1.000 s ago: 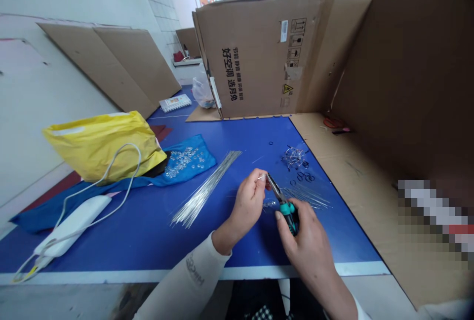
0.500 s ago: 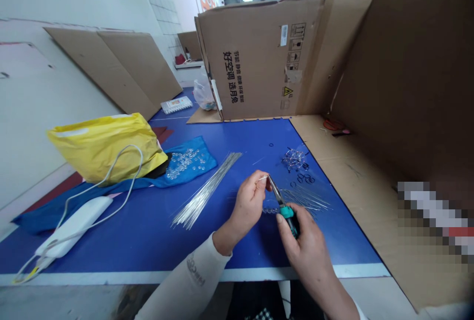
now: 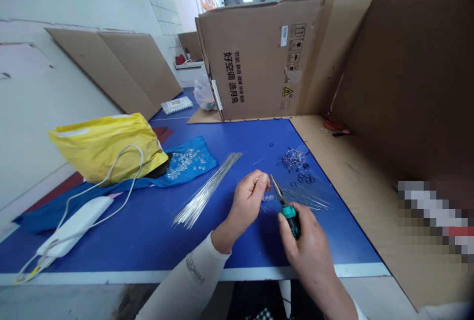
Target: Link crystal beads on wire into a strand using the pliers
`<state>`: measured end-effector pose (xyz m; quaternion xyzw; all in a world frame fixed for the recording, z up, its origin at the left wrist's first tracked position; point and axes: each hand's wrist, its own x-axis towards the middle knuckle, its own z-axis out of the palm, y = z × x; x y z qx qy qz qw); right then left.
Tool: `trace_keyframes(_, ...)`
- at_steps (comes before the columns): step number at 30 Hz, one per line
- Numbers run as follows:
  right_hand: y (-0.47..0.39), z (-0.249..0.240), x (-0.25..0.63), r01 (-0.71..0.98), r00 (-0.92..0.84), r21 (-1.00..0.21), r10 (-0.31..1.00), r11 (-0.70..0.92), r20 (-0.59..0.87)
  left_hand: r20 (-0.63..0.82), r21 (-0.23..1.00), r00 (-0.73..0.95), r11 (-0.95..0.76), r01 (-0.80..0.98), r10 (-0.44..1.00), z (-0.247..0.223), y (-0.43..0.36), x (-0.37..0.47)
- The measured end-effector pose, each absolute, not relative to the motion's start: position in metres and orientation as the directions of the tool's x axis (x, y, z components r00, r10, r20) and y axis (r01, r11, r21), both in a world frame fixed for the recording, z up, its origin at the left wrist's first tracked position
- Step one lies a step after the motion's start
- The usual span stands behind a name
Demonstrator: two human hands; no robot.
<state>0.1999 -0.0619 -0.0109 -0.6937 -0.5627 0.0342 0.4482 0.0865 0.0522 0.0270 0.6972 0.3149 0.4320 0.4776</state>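
My left hand (image 3: 247, 197) is closed, thumb pressed to fingers, on a thin wire whose end barely shows above the fingertips. Just beneath those fingers hangs a short row of clear beads (image 3: 268, 197), apparently on the same wire. My right hand (image 3: 310, 243) is wrapped round the green-and-black handles of needle-nose pliers (image 3: 287, 211). Their jaws point up and left, close beside my left fingertips; whether they touch the wire is too small to tell. Left of my hands lies a bundle of straight wires (image 3: 209, 191). More loose wires (image 3: 309, 198) lie behind the pliers.
Clear beads (image 3: 184, 162) lie on a blue cloth (image 3: 208, 156) by a yellow bag (image 3: 107, 149). A white power strip (image 3: 76, 226) with its cord is at left. Black rings (image 3: 306, 178) and a wire-and-bead pile (image 3: 294, 159) sit near tall cardboard (image 3: 262, 63).
The plier tips have come away slightly from the wire end at my left fingertips. The row of beads has shifted up, nearer my left fingers.
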Motion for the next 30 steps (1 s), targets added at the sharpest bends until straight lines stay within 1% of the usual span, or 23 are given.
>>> trace_keyframes(6,-0.064,-0.009,0.208,0.612,0.393,-0.790,0.857,0.026,0.333,0.300,0.944,0.413,-0.329,-0.002,0.860,0.028,0.054,0.086)
trace_keyframes(8,-0.066,-0.006,0.208,0.611,0.377,-0.791,0.869,0.025,0.319,0.305,0.941,0.405,-0.340,0.014,0.862,0.027,0.054,0.086)
trace_keyframes(12,-0.068,0.000,0.204,0.666,0.349,-0.746,0.878,0.013,0.328,0.348,0.909,0.393,-0.409,0.082,0.851,0.025,0.054,0.086)
trace_keyframes(15,-0.068,0.002,0.202,0.703,0.338,-0.711,0.879,0.003,0.338,0.430,0.852,0.384,-0.507,0.126,0.817,0.024,0.054,0.086)
trace_keyframes(18,-0.069,0.005,0.204,0.726,0.330,-0.688,0.878,-0.002,0.345,0.531,0.766,0.395,-0.624,0.155,0.749,0.025,0.056,0.085)
trace_keyframes(23,-0.075,0.010,0.210,0.752,0.295,-0.659,0.885,0.017,0.359,0.664,0.619,0.447,-0.776,0.119,0.599,0.028,0.062,0.082)
trace_keyframes(26,-0.079,0.012,0.215,0.756,0.270,-0.654,0.895,0.030,0.353,0.693,0.561,0.483,-0.821,0.106,0.535,0.028,0.065,0.080)
trace_keyframes(30,-0.083,0.012,0.220,0.755,0.246,-0.654,0.902,0.050,0.353,0.690,0.521,0.531,-0.847,0.108,0.492,0.027,0.067,0.078)
